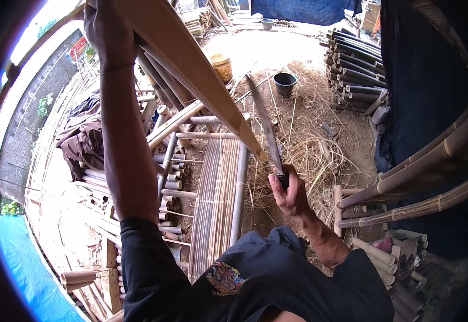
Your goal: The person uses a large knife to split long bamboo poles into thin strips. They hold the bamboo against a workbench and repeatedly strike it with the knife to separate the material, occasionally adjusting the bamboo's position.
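Note:
My left hand is raised at the top edge, closed on the upper end of a long split bamboo piece. Its fingertips are partly hidden. The pale bamboo slants down to the right, narrowing toward its lower end. My right hand is wrapped round the dark handle of a long knife, its blade pointing up and away. The blade stands just right of the bamboo's lower end; whether they touch I cannot tell. Below lies a bamboo bench with a slatted top.
Bamboo shavings litter the ground, with a black bucket and a yellowish bucket beyond. Dark bamboo poles are stacked at the far right. A bamboo frame stands near on the right; brown cloth lies left.

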`<state>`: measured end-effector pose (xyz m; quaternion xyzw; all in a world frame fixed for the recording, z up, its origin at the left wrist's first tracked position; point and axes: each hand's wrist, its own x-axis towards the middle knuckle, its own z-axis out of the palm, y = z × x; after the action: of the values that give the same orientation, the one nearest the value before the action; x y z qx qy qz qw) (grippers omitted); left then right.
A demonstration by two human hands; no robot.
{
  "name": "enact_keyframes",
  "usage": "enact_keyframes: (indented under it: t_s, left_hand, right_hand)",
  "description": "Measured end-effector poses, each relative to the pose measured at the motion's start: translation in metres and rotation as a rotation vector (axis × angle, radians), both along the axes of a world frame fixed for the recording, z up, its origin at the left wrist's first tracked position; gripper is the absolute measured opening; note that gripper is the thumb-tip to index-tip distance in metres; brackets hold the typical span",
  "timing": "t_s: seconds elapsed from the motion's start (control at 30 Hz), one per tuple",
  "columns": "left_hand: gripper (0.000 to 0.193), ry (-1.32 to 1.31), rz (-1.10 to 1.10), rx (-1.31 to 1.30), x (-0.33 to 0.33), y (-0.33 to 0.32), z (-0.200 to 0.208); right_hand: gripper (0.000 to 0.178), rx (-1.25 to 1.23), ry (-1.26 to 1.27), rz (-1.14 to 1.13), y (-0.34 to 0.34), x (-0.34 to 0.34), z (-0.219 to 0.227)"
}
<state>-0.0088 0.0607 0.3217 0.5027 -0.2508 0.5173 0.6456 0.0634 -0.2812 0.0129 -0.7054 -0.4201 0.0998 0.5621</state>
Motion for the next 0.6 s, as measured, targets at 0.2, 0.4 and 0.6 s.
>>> enact_keyframes:
  t_s: [0.2,0.4,0.6]
  left_hand:
    - [0.041,0.009,0.415,-0.018,0.005,-0.069,0.001]
    - [0.073,0.106,0.326,-0.149,0.003,-0.083,-0.008]
    - [0.039,0.315,-0.358,0.192,-0.025,0.013,0.014]
  right_hand:
    - [0.029,-0.694,0.452,-0.101,-0.012,0.005,-0.153]
    - [0.041,-0.465,0.238,-0.271,-0.059,0.023,-0.156]
    - [0.049,-0.429,0.414,-0.203,-0.102,-0.015,-0.146]
